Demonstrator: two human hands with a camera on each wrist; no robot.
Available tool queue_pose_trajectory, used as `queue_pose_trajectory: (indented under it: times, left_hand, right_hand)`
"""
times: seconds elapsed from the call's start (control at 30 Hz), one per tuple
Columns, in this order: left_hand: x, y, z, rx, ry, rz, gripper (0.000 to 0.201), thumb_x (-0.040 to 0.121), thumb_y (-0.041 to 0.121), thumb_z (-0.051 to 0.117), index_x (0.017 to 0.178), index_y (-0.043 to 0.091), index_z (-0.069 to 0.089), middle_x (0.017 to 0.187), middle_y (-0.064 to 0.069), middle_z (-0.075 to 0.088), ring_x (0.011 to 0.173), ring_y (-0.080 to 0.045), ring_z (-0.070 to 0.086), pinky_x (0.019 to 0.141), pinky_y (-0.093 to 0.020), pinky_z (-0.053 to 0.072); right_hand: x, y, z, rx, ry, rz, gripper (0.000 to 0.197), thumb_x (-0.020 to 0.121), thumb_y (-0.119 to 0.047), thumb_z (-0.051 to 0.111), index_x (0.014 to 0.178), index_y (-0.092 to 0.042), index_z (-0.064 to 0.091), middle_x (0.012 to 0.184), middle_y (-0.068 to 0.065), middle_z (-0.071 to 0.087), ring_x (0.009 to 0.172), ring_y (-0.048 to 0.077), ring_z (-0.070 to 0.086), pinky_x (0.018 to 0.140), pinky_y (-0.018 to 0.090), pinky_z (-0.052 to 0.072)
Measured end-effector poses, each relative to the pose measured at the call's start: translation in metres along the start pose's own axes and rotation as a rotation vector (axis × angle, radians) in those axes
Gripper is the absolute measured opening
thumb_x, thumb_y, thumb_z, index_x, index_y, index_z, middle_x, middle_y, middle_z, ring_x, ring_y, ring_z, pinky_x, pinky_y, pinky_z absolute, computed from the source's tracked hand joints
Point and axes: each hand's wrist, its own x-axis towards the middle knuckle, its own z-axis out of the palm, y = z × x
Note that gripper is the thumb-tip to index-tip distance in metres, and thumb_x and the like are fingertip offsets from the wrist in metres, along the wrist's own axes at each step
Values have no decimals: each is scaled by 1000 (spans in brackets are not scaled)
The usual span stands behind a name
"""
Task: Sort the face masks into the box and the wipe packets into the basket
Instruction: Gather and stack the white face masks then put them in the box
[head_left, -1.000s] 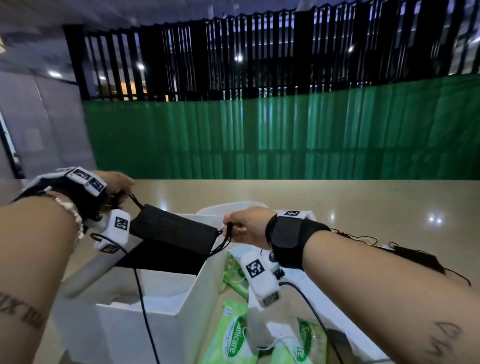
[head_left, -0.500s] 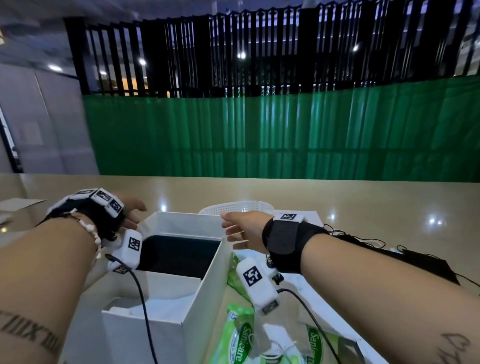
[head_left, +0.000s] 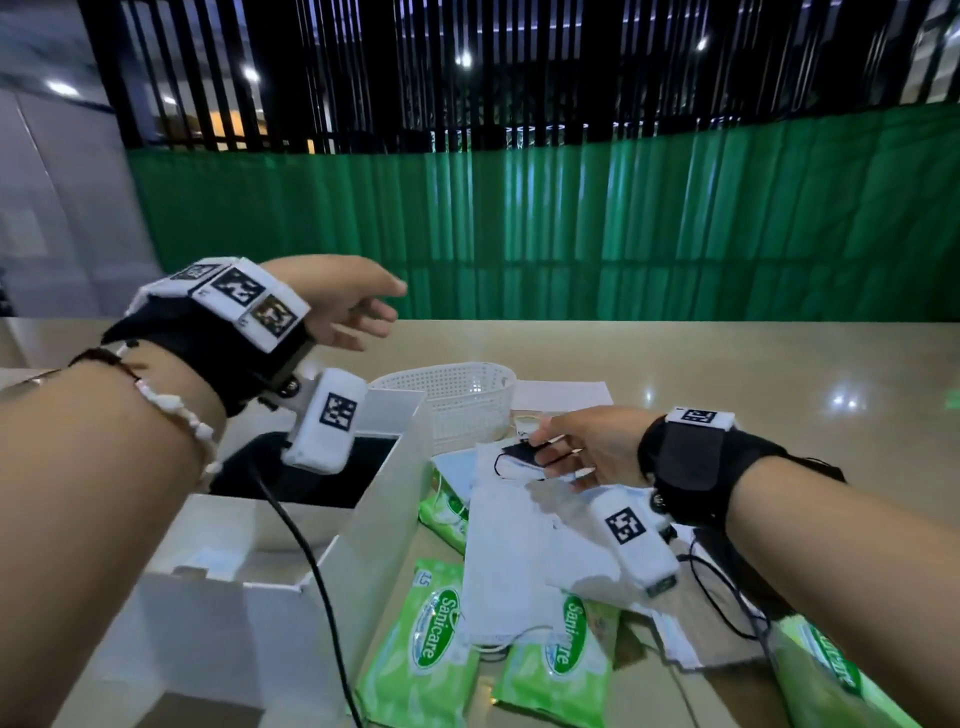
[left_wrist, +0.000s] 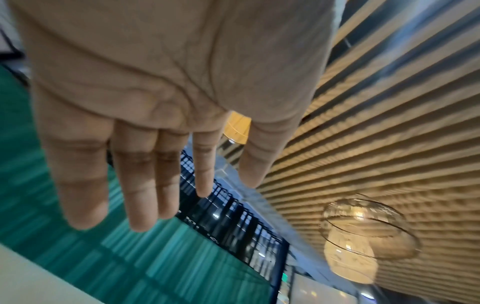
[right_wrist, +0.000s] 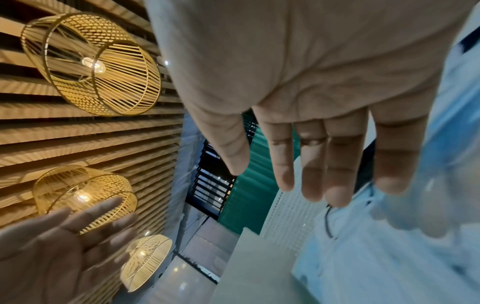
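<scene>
A white cardboard box (head_left: 384, 499) stands open at the left with a black face mask (head_left: 322, 480) lying inside it. My left hand (head_left: 358, 306) hovers above the box with straight fingers (left_wrist: 140, 185) and holds nothing. My right hand (head_left: 566, 457) is low over a pile of white and pale blue face masks (head_left: 511, 551), fingers (right_wrist: 311, 174) straight, just above a small black mask (head_left: 517, 453); nothing is gripped. Green wipe packets (head_left: 423, 639) lie at the front. The white perforated basket (head_left: 457, 395) stands behind the pile.
Another black mask (head_left: 826, 470) lies to the right, partly hidden behind my right wrist. White paper (head_left: 561, 392) lies beside the basket. Wrist camera cables (head_left: 311, 571) hang over the box and the pile. A green corrugated wall (head_left: 571, 228) runs behind the table.
Both hands let go of the black mask, which now lies in the box. My left hand rose above the box; my right hand moved right and down onto the mask pile.
</scene>
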Motion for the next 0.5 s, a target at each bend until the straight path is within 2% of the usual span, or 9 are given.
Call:
queue_pose_trajectory:
  times: [0.13, 0.2, 0.27, 0.33, 0.4, 0.5]
  left_hand:
    - [-25, 18, 54, 46, -158, 109, 4, 95, 25, 51, 95, 21, 54, 101, -4, 57, 86, -17, 55, 77, -32, 47]
    - [-31, 21, 76, 35, -206, 128, 3, 95, 24, 52, 95, 22, 54, 102, -4, 58, 88, -18, 55, 79, -33, 47]
    - [-34, 19, 95, 21, -237, 117, 3, 93, 25, 54, 95, 23, 56, 103, -4, 59, 90, -18, 56, 77, -31, 48]
    - [-34, 12, 112, 0, -246, 83, 3, 92, 25, 56, 94, 24, 56, 103, -3, 57, 90, -17, 55, 74, -30, 47]
    - [-31, 0, 125, -20, -239, 39, 8, 93, 26, 55, 100, 23, 56, 110, -2, 54, 96, -17, 51, 78, -31, 44]
    - [-27, -27, 141, -32, -180, -29, 35, 92, 33, 55, 125, 21, 51, 133, -1, 45, 122, -20, 42, 91, -36, 39]
  right_hand:
    - [-20, 26, -32, 36, 42, 64, 19, 96, -26, 49, 91, -9, 56, 76, 5, 57, 64, 17, 55, 48, 24, 48]
    - [-28, 39, -46, 49, 71, 92, 20, 96, -27, 49, 92, -8, 55, 76, 6, 57, 64, 18, 56, 47, 24, 49]
    - [-35, 51, -59, 86, 101, 106, 21, 96, -27, 50, 93, -7, 56, 77, 8, 58, 63, 18, 57, 43, 24, 50]
    - [-41, 64, -69, 137, 121, 131, 22, 96, -27, 49, 92, -7, 56, 77, 8, 58, 62, 19, 59, 44, 27, 52]
    - [-45, 77, -75, 150, 132, 163, 22, 95, -28, 49, 90, -8, 57, 77, 7, 60, 60, 17, 62, 49, 31, 54]
    - [-50, 96, -80, 134, 164, 189, 20, 95, -27, 51, 92, -8, 57, 80, 7, 62, 64, 17, 59, 50, 26, 49]
